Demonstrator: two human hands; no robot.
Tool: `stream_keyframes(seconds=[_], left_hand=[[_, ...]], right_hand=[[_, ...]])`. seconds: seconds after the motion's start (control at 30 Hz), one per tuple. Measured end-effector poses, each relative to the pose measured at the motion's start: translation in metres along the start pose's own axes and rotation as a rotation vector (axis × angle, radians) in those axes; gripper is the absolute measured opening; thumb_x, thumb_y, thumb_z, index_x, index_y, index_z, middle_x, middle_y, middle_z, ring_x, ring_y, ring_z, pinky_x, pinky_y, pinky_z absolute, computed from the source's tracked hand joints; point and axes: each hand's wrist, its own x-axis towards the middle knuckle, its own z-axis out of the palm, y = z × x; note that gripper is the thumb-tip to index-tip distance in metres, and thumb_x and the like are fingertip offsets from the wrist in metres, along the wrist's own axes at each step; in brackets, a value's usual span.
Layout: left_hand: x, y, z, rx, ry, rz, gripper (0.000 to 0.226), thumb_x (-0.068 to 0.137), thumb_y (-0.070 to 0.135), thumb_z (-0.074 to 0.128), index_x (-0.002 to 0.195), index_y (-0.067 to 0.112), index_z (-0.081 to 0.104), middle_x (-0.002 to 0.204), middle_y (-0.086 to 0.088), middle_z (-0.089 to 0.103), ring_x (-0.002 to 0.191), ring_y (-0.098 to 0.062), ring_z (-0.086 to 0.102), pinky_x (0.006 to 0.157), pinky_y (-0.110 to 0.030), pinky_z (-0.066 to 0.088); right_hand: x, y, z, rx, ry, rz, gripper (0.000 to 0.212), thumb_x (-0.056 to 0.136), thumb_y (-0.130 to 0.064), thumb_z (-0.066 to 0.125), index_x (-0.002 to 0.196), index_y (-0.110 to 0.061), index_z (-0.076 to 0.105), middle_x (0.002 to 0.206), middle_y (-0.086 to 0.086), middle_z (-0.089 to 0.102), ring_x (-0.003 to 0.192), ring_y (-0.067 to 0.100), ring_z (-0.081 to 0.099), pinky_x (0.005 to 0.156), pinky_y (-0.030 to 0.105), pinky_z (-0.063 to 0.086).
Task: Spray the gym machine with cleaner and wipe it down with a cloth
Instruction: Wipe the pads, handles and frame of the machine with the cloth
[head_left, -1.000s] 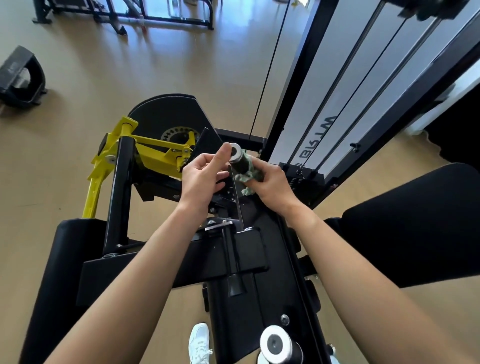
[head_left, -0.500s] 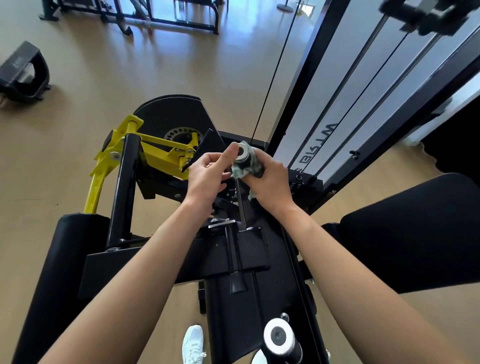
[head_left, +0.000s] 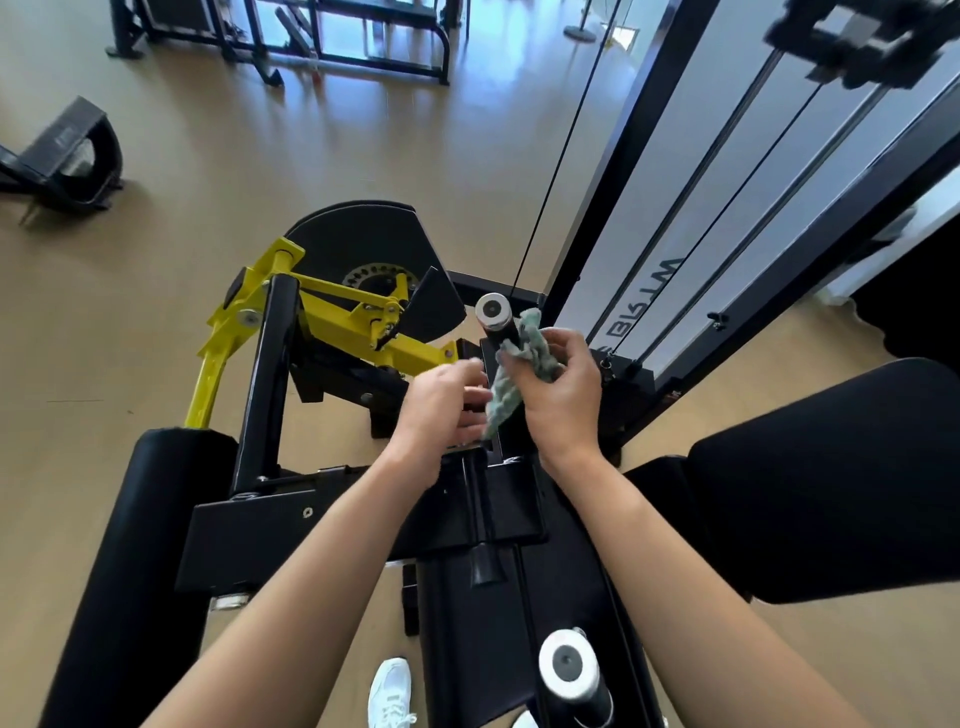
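A black gym machine (head_left: 291, 525) with a yellow lever arm (head_left: 332, 317) fills the middle of the view. Its upright handle (head_left: 493, 317) has a chrome end cap. My right hand (head_left: 558, 395) grips a crumpled green cloth (head_left: 519, 364) against the right side of that handle, just below the cap. My left hand (head_left: 444, 405) is blurred, its fingers near the lower end of the cloth and the handle's base; what it holds is not clear. No spray bottle is in view.
A second chrome-capped handle (head_left: 569, 665) sticks up at the bottom. Black pads lie at the left (head_left: 130, 571) and right (head_left: 831, 483). The weight-stack frame with cables (head_left: 675, 208) rises at right. A white shoe (head_left: 389, 691) stands on the tan floor. Other equipment stands far back.
My right hand with the cloth has slid down off the handle's cap, which is now bare. My left hand has dropped from the cap toward the handle's base.
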Motion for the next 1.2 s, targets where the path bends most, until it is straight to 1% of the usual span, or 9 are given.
stream_keyframes(seconds=[0.17,0.3,0.47,0.57,0.67,0.8,0.97,1.1,1.2], left_hand=[[-0.002,-0.008,0.009,0.024,-0.142,-0.003,0.019,0.097,0.023,0.069,0.108,0.008,0.074,0.086,-0.009,0.077,0.068,-0.018,0.073,0.063,-0.029,0.06],[0.019,-0.012,0.01,-0.052,0.042,0.107,0.006,0.096,0.014,0.073,0.1,0.01,0.074,0.096,-0.011,0.079,0.085,-0.021,0.078,0.069,-0.031,0.062],[0.04,0.0,0.015,-0.221,0.187,0.186,0.006,0.098,0.008,0.069,0.096,0.014,0.069,0.098,-0.01,0.076,0.091,-0.021,0.076,0.071,-0.027,0.061],[0.043,0.005,0.017,-0.199,0.152,0.309,0.009,0.098,0.012,0.069,0.1,0.02,0.073,0.104,-0.007,0.077,0.103,-0.023,0.074,0.089,-0.037,0.061],[0.033,0.007,0.013,-0.232,0.144,0.444,0.014,0.099,0.011,0.067,0.101,0.021,0.076,0.103,-0.002,0.078,0.105,-0.023,0.073,0.094,-0.04,0.06],[0.016,0.003,0.01,-0.282,0.131,0.567,0.017,0.101,0.008,0.062,0.111,0.014,0.075,0.11,-0.004,0.078,0.11,-0.023,0.073,0.094,-0.034,0.059],[0.035,-0.007,0.014,-0.19,0.106,0.457,0.026,0.101,0.002,0.06,0.119,0.013,0.074,0.121,-0.008,0.075,0.118,-0.024,0.07,0.105,-0.044,0.055],[0.05,-0.009,0.013,-0.032,0.038,0.379,0.027,0.101,0.001,0.06,0.124,0.006,0.073,0.118,-0.009,0.076,0.112,-0.024,0.072,0.103,-0.048,0.056],[0.045,-0.004,0.013,-0.015,0.031,0.38,0.025,0.097,0.004,0.067,0.121,0.007,0.074,0.112,-0.008,0.078,0.108,-0.024,0.074,0.1,-0.048,0.058]], right_hand=[[-0.006,0.009,0.008,0.291,-0.063,0.212,0.033,0.093,-0.03,0.075,0.115,-0.017,0.055,0.116,0.016,0.068,0.106,0.031,0.071,0.09,0.047,0.06],[0.003,0.007,0.006,0.278,-0.027,0.224,0.011,0.1,-0.016,0.066,0.11,-0.011,0.066,0.101,0.006,0.073,0.095,0.018,0.072,0.079,0.028,0.06],[0.019,0.009,0.001,0.201,-0.021,0.279,0.01,0.1,-0.01,0.066,0.106,-0.01,0.074,0.095,0.006,0.078,0.087,0.021,0.075,0.082,0.038,0.061],[0.026,-0.004,-0.003,0.211,-0.083,0.224,0.014,0.098,-0.005,0.066,0.109,-0.009,0.076,0.093,0.007,0.078,0.076,0.016,0.074,0.073,0.032,0.06],[0.03,-0.019,-0.006,0.19,-0.168,0.075,0.021,0.098,-0.002,0.066,0.116,-0.006,0.076,0.115,0.017,0.073,0.093,0.022,0.076,0.077,0.027,0.061],[0.028,-0.023,-0.009,0.116,-0.205,-0.082,0.027,0.098,0.001,0.065,0.122,-0.006,0.074,0.122,0.013,0.069,0.106,0.021,0.072,0.084,0.029,0.061],[0.038,0.0,-0.004,-0.008,-0.216,0.007,0.03,0.103,-0.002,0.057,0.124,-0.014,0.075,0.12,0.014,0.071,0.102,0.024,0.073,0.074,0.028,0.061],[0.046,0.016,-0.003,-0.178,-0.223,0.069,0.036,0.1,-0.005,0.054,0.119,-0.026,0.077,0.111,0.003,0.075,0.103,0.022,0.073,0.089,0.044,0.062],[0.04,0.006,-0.002,-0.187,-0.197,0.068,0.039,0.098,0.003,0.055,0.12,-0.02,0.076,0.112,0.001,0.076,0.106,0.015,0.071,0.096,0.035,0.059]])
